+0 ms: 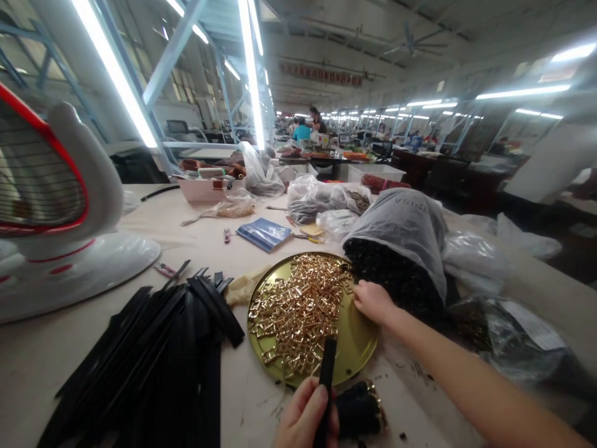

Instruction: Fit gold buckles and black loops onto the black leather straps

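My left hand (pixel 308 415) is closed around a flat black strap (pixel 328 364), whose end points up over the near rim of a round gold-coloured tray (pixel 357 348). On the tray lies a heap of small gold metal buckles (pixel 303 305). My right hand (pixel 372 301) reaches to the tray's right edge, its fingers curled together at the buckles there; what they pinch, if anything, is too small to make out. Beside my left hand rests a black bundle with gold pieces at its end (pixel 361 410). A large pile of black straps (pixel 172 354) spreads out at the left.
A white fan with red trim (pixel 88 186) stands at the left. Behind the tray are a blue packet (pixel 264 234), clear plastic bags (pixel 321 198) and yellow-handled pliers (pixel 308 238). A translucent bag of black pieces (pixel 401 236) borders the tray on the right. People sit far back.
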`<action>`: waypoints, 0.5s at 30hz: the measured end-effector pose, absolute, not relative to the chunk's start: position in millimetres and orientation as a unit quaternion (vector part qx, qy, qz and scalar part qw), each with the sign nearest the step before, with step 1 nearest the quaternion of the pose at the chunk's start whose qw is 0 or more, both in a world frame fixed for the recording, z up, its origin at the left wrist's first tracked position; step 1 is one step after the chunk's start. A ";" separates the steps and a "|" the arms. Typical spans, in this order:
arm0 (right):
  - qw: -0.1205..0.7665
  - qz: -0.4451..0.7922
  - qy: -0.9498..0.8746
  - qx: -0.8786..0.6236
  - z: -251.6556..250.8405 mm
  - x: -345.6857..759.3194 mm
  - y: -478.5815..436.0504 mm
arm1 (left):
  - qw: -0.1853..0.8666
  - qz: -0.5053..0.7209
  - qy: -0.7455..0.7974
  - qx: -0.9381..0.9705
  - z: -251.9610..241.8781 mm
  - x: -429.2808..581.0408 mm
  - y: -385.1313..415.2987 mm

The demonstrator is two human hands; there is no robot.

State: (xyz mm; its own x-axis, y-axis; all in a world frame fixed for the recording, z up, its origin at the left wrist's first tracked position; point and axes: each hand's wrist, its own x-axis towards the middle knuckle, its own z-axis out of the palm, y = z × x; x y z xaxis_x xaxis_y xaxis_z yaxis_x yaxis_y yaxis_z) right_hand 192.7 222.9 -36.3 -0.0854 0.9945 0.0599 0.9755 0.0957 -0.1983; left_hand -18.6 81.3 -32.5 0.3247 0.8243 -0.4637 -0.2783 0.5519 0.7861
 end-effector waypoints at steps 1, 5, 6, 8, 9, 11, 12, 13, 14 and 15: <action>0.107 0.077 -0.733 -0.667 -36.0 191.5 213.1 | 0.751 0.371 0.454 0.304 -29.9 -17.7 81.2; 0.192 0.191 -0.716 -0.643 -25.6 180.4 157.7 | 0.705 0.414 0.466 0.338 -16.7 -14.1 81.7; 0.221 0.242 -0.703 -0.631 -21.1 176.0 141.1 | 0.693 0.420 0.469 0.351 -12.7 -13.3 81.1; 0.316 0.420 -0.623 -0.579 -11.5 167.0 108.3 | 0.679 0.422 0.465 0.380 -4.9 -11.3 78.1; 0.362 0.516 -0.557 -0.540 -6.9 163.0 93.5 | 0.680 0.418 0.457 0.392 -1.7 -9.9 75.7; 0.421 0.657 -0.427 -0.458 0.5 156.9 69.6 | 0.691 0.400 0.441 0.409 2.6 -6.4 69.4; 0.434 0.691 -0.386 -0.431 3.0 155.0 61.0 | 0.691 0.394 0.440 0.418 3.5 -4.4 65.8; 0.440 0.711 -0.362 -0.413 4.8 153.8 54.3 | 0.688 0.388 0.442 0.425 3.7 -2.4 62.0; 0.441 0.718 -0.353 -0.406 6.0 153.1 48.9 | 0.683 0.382 0.448 0.432 3.3 -0.4 58.2; 0.437 0.715 -0.361 -0.410 6.9 152.6 44.1 | 0.676 0.377 0.458 0.437 2.7 1.5 54.4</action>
